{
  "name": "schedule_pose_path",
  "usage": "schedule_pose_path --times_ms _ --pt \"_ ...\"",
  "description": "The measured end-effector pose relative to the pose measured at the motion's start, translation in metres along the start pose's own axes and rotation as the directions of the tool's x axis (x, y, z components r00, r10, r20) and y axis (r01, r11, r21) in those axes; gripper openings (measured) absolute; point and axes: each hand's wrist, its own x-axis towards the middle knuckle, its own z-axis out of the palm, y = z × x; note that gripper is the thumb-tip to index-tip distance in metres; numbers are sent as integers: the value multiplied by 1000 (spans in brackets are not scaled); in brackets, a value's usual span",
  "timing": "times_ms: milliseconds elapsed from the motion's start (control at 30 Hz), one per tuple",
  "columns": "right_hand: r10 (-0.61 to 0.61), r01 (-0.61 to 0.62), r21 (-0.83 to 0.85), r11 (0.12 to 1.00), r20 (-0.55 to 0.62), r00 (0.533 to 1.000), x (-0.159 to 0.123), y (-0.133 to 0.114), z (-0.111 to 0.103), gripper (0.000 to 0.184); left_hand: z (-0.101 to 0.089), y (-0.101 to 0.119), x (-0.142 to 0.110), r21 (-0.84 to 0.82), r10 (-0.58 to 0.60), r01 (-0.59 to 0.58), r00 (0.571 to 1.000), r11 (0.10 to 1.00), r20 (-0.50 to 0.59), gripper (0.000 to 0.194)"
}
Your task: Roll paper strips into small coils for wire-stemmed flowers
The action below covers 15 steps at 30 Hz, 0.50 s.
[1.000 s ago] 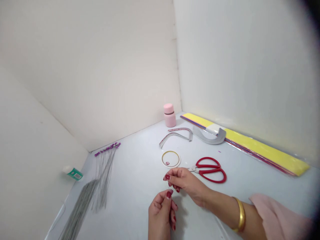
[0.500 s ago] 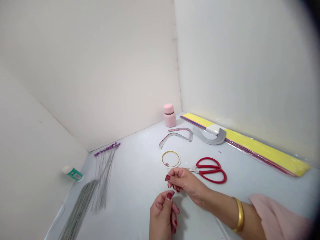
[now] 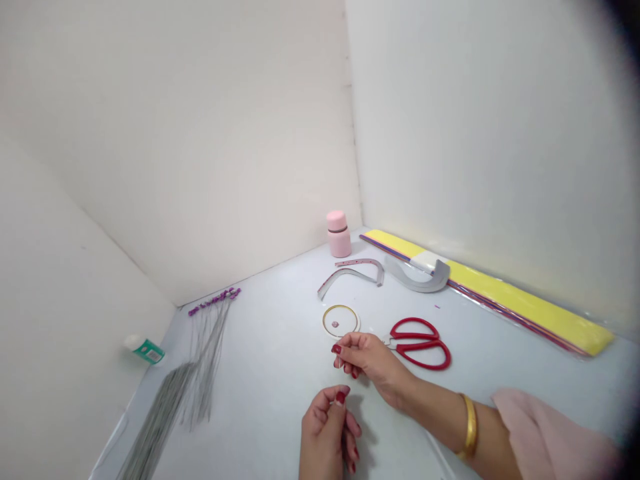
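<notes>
My right hand (image 3: 367, 360) is closed, thumb and fingertips pinching a thin wire stem (image 3: 340, 363). At the upper end of the stem is a small pinkish bud (image 3: 335, 324), which overlaps the roll of tape (image 3: 358, 323) behind it in the view. Just below and to the left is my left hand (image 3: 329, 427), with thumb and index tip pressed together and the other fingers curled. Whatever lies in that pinch is too small to make out. Red-handled scissors (image 3: 425, 347) lie right beyond my right hand, their blades partly hidden by it.
At left lie a bundle of grey wires (image 3: 160, 413) and purple-tipped wire stems (image 3: 215, 301), near a green-and-white glue stick (image 3: 147, 349). Behind stand a pink bottle (image 3: 339, 239), curved strips (image 3: 350, 270), a grey curved band (image 3: 425, 283) and a yellow pack (image 3: 500, 290) along the wall.
My hands have moved slightly apart, and the stem's lower end no longer reaches my left fingertips. The bud has turned and shifted slightly up and right.
</notes>
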Motion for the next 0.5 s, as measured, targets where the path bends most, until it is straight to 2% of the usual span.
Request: schedule_pose_path --times_ms 200,500 --pt "-36 36 -13 999 -21 999 -1 3 0 18 1 -4 1 23 14 -14 1000 1000 3 46" --pt "-55 56 -44 997 38 998 -8 -7 2 22 0 -1 3 0 47 -47 999 999 -7 51"
